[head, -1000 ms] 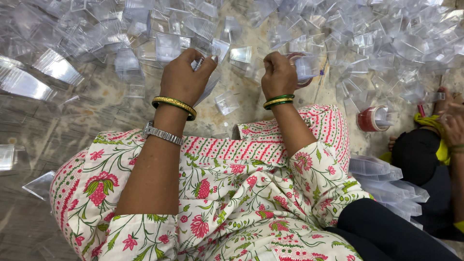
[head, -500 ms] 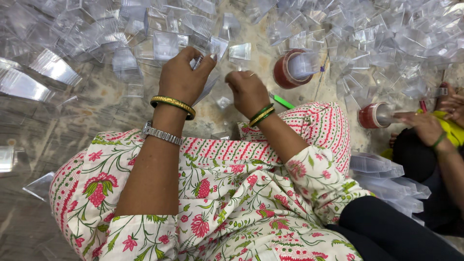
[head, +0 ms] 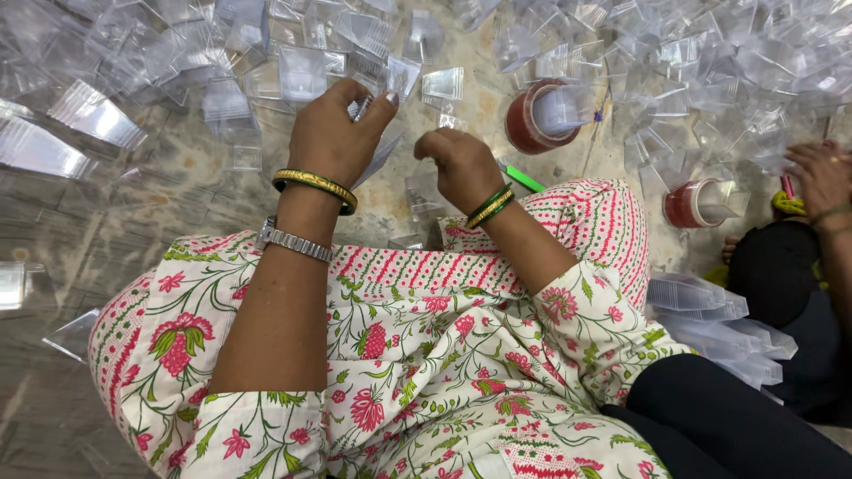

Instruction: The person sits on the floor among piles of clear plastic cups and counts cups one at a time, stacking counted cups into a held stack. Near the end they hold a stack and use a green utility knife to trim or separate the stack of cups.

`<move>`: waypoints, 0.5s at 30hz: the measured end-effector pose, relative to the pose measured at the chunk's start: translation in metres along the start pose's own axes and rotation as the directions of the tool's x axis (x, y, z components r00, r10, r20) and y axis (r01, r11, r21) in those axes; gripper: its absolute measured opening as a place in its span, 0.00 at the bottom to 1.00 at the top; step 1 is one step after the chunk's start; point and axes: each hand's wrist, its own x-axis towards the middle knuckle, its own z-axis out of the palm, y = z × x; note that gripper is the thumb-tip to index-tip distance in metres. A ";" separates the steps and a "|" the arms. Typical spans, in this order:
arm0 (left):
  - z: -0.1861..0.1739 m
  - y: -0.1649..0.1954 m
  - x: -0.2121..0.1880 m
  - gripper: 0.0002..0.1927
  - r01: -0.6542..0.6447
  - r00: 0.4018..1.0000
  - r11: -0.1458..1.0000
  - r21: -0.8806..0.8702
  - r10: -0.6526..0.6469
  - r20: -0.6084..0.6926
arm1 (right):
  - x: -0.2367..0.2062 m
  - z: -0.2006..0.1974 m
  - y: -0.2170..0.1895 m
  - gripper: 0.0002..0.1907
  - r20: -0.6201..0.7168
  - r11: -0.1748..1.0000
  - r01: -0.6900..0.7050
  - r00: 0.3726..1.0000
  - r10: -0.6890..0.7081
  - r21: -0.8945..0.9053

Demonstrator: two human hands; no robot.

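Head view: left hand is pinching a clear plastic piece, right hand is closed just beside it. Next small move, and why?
Probably bring the right hand the last bit across to the clear plastic piece that the left hand holds up. The two hands sit close together above the floor, the right with its fingers curled, though what they hold cannot be seen, so joining both hands on that piece looks like the shortest step.
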 end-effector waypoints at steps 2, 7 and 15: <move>-0.001 0.000 0.001 0.27 0.013 1.000 1.000 0.006 -0.013 0.008 | -0.003 0.002 -0.001 0.13 0.039 0.989 -0.076 0.996 0.082 -0.127; -0.001 0.001 0.001 0.27 0.061 0.995 0.995 0.074 -0.067 0.080 | -0.013 0.014 0.014 0.19 0.087 0.997 -0.050 0.995 0.055 -0.055; -0.001 0.003 0.002 0.26 0.038 0.969 0.977 0.208 -0.087 0.230 | -0.004 0.038 0.064 0.11 0.170 0.511 -0.587 0.744 0.646 0.628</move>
